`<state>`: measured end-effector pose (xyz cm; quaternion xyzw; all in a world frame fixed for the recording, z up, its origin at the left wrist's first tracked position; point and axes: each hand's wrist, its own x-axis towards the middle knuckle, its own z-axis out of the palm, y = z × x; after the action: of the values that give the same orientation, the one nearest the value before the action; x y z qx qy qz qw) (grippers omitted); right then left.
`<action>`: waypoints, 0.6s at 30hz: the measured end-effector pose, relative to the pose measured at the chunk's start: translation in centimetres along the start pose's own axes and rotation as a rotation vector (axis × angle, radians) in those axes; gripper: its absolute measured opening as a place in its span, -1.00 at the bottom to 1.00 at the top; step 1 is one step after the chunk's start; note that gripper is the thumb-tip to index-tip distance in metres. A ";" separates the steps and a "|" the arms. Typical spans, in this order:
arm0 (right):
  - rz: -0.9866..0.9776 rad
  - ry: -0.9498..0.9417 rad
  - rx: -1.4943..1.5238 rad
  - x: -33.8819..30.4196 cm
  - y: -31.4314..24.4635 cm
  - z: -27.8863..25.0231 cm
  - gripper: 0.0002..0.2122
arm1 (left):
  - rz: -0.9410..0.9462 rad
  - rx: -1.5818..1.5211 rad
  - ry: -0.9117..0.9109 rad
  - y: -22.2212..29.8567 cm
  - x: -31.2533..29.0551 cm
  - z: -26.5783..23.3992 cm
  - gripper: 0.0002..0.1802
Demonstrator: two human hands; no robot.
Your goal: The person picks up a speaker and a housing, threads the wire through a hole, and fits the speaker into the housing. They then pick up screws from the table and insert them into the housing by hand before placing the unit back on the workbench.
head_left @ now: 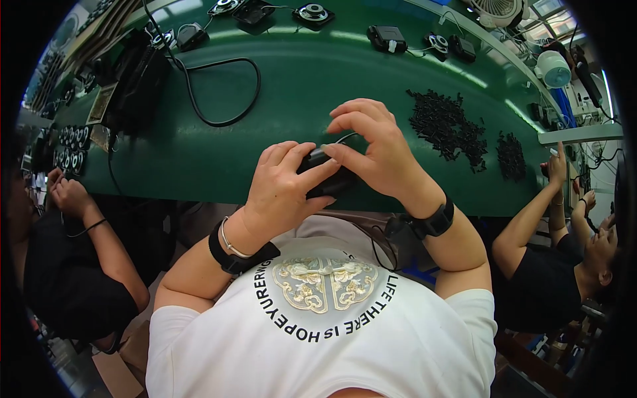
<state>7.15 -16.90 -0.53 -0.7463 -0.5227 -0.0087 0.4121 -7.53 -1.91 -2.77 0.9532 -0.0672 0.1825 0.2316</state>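
My left hand (282, 179) is wrapped round a black plastic housing (340, 181) at the table's near edge, its thumb below and its fingers across the top. Much of the housing is hidden by the fingers. My right hand (378, 146) arches over its far right side. The right thumb tip touches the housing's top near my left fingertips, while the right index finger is curved and raised, with a gap to the thumb. A thin grey wire (346, 137) shows in that gap; its ends are hidden.
Small black parts lie in a large pile (446, 129) and a smaller pile (511, 156) on the green table (298, 79). A black cable loop (257, 86) lies left. Wired speaker units (313, 13) line the back. Co-workers (79, 265) sit on both sides.
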 end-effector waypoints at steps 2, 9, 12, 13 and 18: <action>0.021 0.082 -0.017 -2.0 0.7 -1.6 -0.82 | -0.041 -0.021 -0.009 0.0 0.1 0.0 -0.37; 0.189 0.359 -0.102 -11.5 2.7 -4.7 -0.86 | -0.020 -0.215 0.002 -4.1 3.1 -3.0 -0.35; 0.207 0.405 -0.172 -12.6 2.2 -4.0 -0.87 | -0.014 -0.234 0.083 -6.8 7.5 -3.9 -0.36; 0.220 0.423 -0.183 -12.6 2.0 -3.9 -0.87 | -0.018 -0.255 0.143 -7.9 9.5 -3.9 -0.36; 0.270 0.501 -0.192 -11.9 0.5 -3.4 -0.87 | -0.049 -0.143 0.275 -12.2 21.2 -2.4 -0.36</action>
<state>3.57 -28.28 -3.83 -0.8192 -0.2978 -0.1871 0.4531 13.89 9.03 2.13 0.9016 -0.0244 0.3005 0.3103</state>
